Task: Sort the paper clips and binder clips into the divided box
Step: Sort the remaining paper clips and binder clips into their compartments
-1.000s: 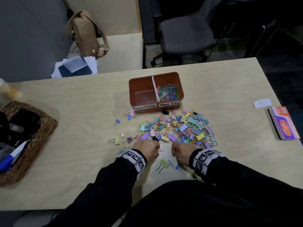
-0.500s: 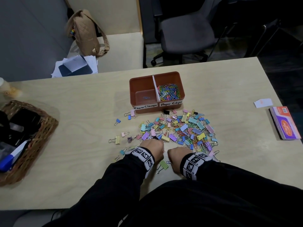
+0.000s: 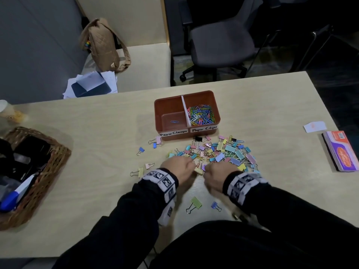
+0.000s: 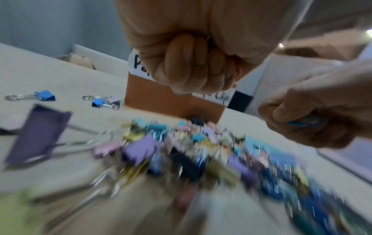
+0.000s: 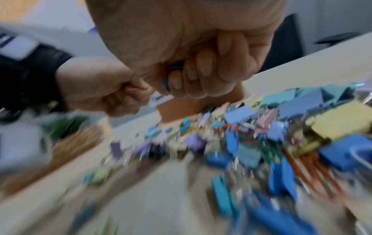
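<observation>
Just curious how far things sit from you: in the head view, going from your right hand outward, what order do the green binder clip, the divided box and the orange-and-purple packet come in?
From the right hand:
1. Green binder clip, just toward the person, lying alone.
2. Divided box, straight ahead beyond the pile.
3. Orange-and-purple packet, far out at the table's right edge.

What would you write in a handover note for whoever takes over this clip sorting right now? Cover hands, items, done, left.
Left hand: a fist at the pile's near edge; contents hidden.
Right hand: beside it, grips a small blue clip.
Divided box: right compartment holds paper clips; left holds only one blue paper clip.
Mixed pile: on the table before the box, strays around it.
Done: many paper clips boxed.
Left: all binder clips, plus any paper clips in the pile.
</observation>
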Demonstrator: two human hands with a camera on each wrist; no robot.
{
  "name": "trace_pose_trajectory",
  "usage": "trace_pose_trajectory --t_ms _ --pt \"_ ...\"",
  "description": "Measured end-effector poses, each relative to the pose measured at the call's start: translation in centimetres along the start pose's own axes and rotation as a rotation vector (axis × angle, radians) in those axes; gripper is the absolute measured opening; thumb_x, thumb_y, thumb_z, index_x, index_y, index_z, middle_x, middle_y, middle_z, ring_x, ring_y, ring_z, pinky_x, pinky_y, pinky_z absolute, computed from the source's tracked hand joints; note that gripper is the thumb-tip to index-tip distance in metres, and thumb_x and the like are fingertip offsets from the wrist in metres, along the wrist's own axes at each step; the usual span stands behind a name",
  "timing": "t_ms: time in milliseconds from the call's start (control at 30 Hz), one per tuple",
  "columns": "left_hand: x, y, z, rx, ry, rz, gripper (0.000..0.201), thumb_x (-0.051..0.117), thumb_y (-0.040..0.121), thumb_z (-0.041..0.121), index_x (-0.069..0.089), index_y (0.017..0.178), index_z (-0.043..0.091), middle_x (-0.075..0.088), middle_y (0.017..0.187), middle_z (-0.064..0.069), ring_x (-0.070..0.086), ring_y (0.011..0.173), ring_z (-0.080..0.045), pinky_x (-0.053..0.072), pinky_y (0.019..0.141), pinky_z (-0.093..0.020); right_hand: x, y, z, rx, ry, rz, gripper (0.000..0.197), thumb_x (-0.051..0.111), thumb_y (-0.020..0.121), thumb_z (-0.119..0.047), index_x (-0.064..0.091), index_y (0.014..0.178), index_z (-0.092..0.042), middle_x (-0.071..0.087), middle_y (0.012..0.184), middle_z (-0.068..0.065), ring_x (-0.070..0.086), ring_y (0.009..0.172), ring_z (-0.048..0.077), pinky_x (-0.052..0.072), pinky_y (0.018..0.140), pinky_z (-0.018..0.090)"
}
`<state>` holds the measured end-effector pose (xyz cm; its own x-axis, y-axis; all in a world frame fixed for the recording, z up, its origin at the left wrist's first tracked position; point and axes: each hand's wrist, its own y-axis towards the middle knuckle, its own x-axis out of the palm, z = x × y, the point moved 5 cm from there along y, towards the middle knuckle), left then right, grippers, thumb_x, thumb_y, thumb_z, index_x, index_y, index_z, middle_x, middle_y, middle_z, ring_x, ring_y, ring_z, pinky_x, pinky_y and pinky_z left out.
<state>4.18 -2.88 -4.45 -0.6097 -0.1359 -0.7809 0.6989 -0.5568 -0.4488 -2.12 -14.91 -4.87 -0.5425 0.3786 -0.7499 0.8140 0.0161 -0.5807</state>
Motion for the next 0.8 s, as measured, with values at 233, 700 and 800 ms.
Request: trace_pose_trajectory --t_ms 233,700,800 --pt "-6.7 3.5 1.7 -0.116 -0.805 0.176 0.030 0.039 0.090 0.010 0.056 0.066 0.011 0.057 0.058 -0.002 0.045 0.043 -0.009 0.036 0.041 -0.018 -9.0 2.6 3.1 0.230 0.961 0.282 0.030 0.045 0.093 -0.017 0.050 0.064 -0.013 0.044 0.061 0.001 0.038 0.048 0.014 0.031 0.047 0.021" --pt "-9.0 9.7 2.8 -0.326 -1.174 0.224 0.016 0.048 0.085 0.024 0.059 0.086 0.013 0.054 0.079 -0.004 0.053 0.082 -0.026 0.050 0.082 -0.044 -14.2 8.3 2.3 0.319 1.000 0.244 0.022 0.045 0.094 -0.017 0.050 0.073 -0.016 0.053 0.065 0.003 0.053 0.054 0.018 0.046 0.049 0.026" --pt "-8.7 10.1 2.2 -0.304 -1.180 0.238 0.027 0.043 0.087 0.016 0.062 0.105 0.010 0.058 0.097 -0.005 0.055 0.102 -0.022 0.043 0.101 -0.042 -14.4 9.4 1.3 0.301 1.089 0.279 0.016 0.042 0.092 -0.010 0.055 0.084 -0.004 0.055 0.066 0.014 0.058 0.055 0.027 0.052 0.057 0.035"
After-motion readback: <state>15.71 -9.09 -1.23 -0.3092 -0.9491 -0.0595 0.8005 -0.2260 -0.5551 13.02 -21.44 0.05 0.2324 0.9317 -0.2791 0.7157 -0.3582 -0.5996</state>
